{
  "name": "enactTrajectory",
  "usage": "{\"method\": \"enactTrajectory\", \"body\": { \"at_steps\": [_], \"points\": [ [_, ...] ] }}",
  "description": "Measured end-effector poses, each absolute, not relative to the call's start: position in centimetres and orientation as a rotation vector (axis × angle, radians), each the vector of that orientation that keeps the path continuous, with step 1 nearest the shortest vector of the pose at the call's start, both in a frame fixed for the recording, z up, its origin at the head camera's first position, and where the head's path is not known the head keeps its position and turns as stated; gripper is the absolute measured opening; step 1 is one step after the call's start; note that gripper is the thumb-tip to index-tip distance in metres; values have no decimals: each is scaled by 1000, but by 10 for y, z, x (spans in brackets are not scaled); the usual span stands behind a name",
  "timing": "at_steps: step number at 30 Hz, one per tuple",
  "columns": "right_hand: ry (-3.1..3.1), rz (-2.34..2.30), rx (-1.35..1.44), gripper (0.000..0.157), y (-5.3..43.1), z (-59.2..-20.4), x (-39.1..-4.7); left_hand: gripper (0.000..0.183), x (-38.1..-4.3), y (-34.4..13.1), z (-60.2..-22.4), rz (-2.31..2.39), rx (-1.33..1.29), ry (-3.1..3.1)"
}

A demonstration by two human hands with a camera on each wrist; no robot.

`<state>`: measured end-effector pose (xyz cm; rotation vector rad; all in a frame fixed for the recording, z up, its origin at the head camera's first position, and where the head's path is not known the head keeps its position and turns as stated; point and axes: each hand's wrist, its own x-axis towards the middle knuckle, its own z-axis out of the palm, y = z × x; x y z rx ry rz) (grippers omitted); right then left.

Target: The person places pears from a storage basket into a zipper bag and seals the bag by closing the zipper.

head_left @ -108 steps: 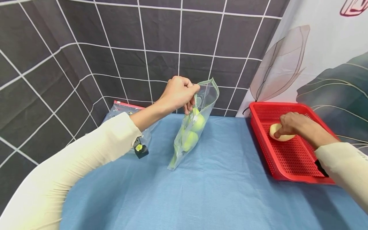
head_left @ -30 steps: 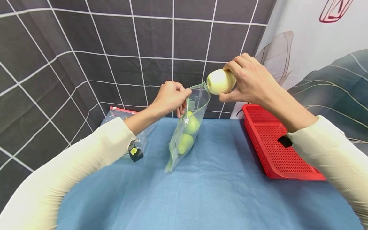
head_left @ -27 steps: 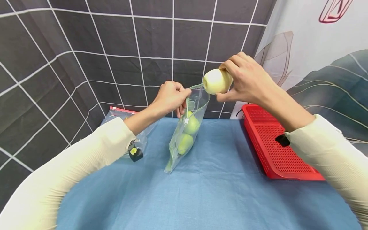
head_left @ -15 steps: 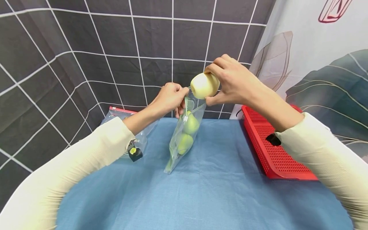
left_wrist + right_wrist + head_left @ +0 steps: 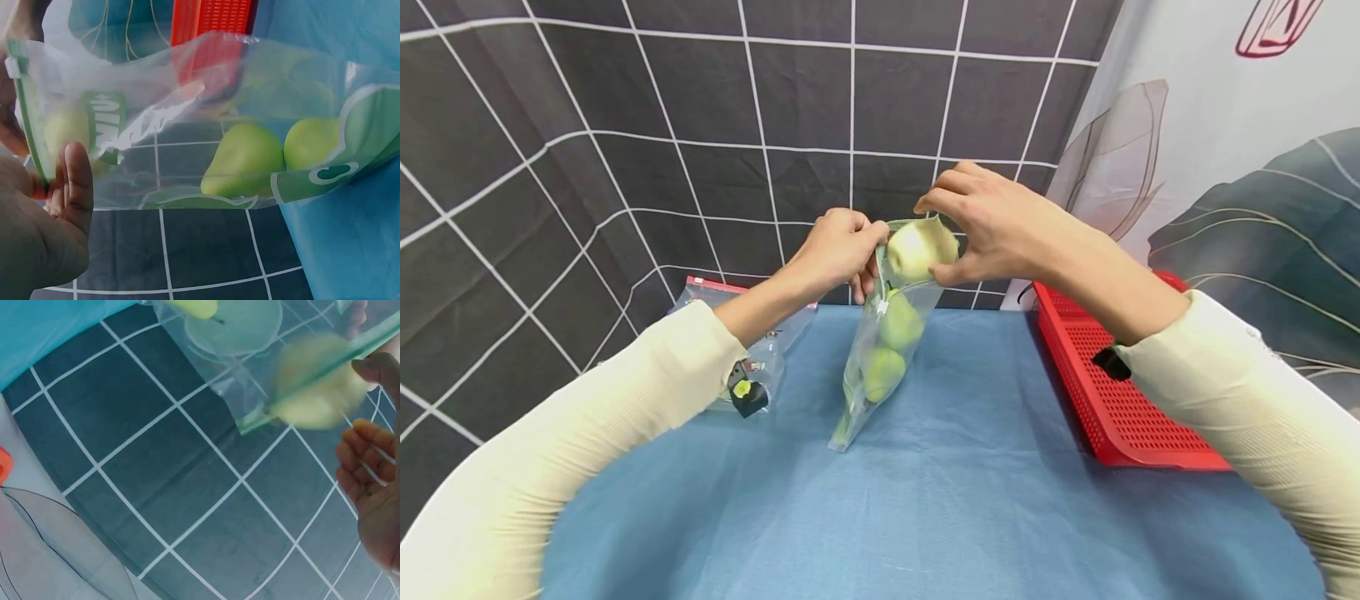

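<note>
My left hand (image 5: pixel 842 247) pinches the rim of a clear zip bag (image 5: pixel 856 387) with green trim, holding it upright with its mouth at the top. Two green pears (image 5: pixel 899 321) lie one above the other inside. At the mouth is a pale yellow, apple-like fruit (image 5: pixel 916 250), blurred in the right wrist view and crossing the green rim there. Beside it my right hand (image 5: pixel 378 506) has its fingers spread and apart from the fruit. Through the film in the left wrist view, the pears (image 5: pixel 245 159) sit low in the bag.
To the right stands a red perforated basket (image 5: pixel 1078 392) on the blue cloth (image 5: pixel 925 517). Behind my left forearm lies another clear bag (image 5: pixel 775 350) with a red zip. A dark tiled backdrop (image 5: pixel 790 92) rises behind the cloth.
My right hand has brought the yellow fruit from the basket leftward to the bag and released it into the mouth. My left hand keeps hold of the rim.
</note>
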<state>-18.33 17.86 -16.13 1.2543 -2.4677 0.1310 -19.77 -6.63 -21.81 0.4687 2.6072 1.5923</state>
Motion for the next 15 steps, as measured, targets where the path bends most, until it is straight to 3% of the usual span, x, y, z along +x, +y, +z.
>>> {"method": "enactTrajectory", "body": {
  "at_steps": [15],
  "points": [
    [-2348, 135, 1237, 36, 194, -173, -181, 40, -197, -64, -219, 1532, 428, 2621]
  ]
}}
